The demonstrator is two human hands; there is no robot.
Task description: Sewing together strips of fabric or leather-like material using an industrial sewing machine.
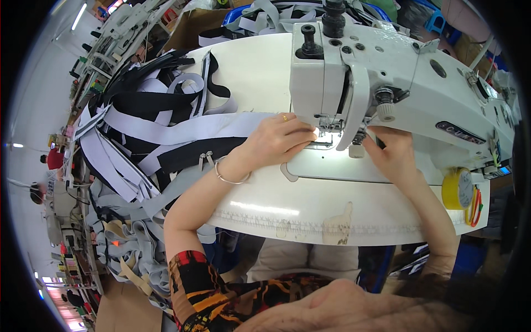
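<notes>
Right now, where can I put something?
The white table is bare in front between left forearm and right forearm, and behind between fabric strips and sewing machine. Strips crowd its left end; the left hand and right hand crowd the needle plate.

This is a sewing workshop. A big, shiny white sewing machine (387, 66) sits on a smooth white table (249, 61). More white machines (119, 41) stand in a long row on the left, near a person in a red top (54, 159). Long black and pale purple cloth strips (182, 129) lie in a pile.
</notes>
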